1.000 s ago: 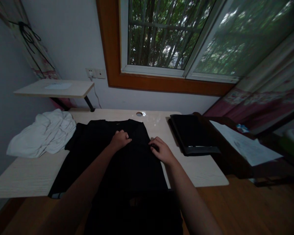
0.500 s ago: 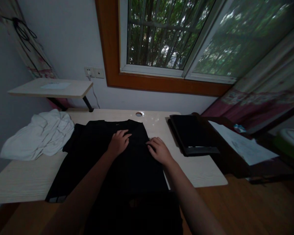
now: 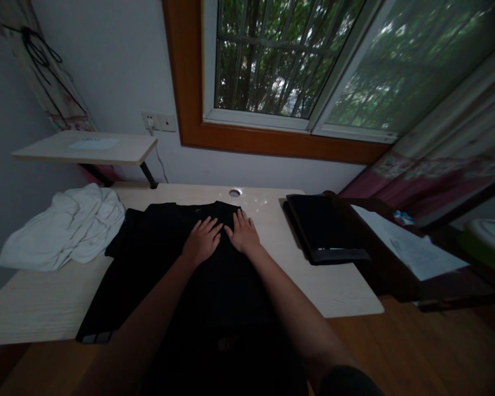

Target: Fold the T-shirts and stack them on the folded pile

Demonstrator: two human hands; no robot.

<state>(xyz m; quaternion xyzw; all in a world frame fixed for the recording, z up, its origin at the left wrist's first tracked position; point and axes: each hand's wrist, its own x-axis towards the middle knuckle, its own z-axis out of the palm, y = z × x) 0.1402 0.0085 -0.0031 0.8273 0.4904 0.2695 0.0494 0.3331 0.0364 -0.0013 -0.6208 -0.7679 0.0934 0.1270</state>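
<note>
A black T-shirt [image 3: 157,234] lies spread on the pale wooden table [image 3: 334,294], its collar toward the window and its right side folded inward. Flat on its upper middle rests my left hand [image 3: 203,241], fingers apart. Beside it, my right hand [image 3: 242,232] lies with fingers stretched out on the shirt's upper right, close to the shoulder edge. Neither hand grips the cloth. The lower part of the shirt blends with my dark clothing, so its hem is hard to make out there.
A crumpled white cloth [image 3: 66,228] lies at the table's left, below a small raised shelf [image 3: 86,148]. Folded black items [image 3: 322,225] are stacked at the right. Beyond them, paper sheets [image 3: 408,242] rest on a dark surface. A window [image 3: 284,60] is behind the table.
My right hand has moved from the shirt's right edge up and inward onto its upper right, and its fingers have straightened. My left hand stays nearly in place, its fingers slightly straighter.
</note>
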